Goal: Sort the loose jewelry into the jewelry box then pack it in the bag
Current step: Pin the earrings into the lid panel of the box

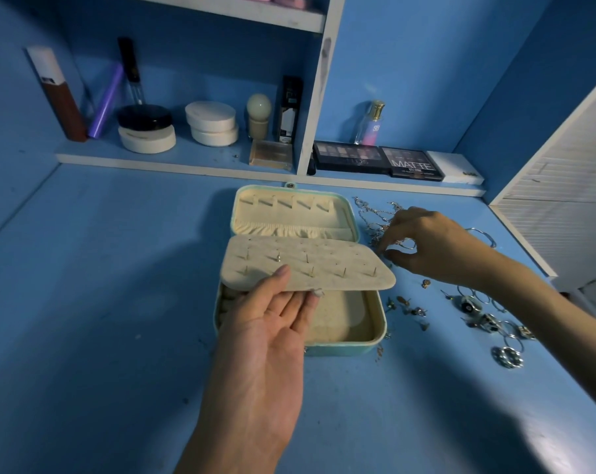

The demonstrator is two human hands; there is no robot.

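Blue table [102,302] fills the frame. Open teal jewelry box [341,350] sits at centre. Upper right of it: tangle of silver chains [371,213], count unclear, possibly several. Right edge: thin bangle [484,234]. Just right of the box: scattered small earrings [412,307]. Lower right: cluster of rings [506,357], some touching. White-edged shelf [187,165] runs along the top, carrying round compacts [211,123] and dark palettes [375,159].

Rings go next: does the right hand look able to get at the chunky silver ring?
Probably yes: the chunky silver ring lies uncovered on the blue table, just beside that forearm. The right hand, now among the chains, would only need to draw back.
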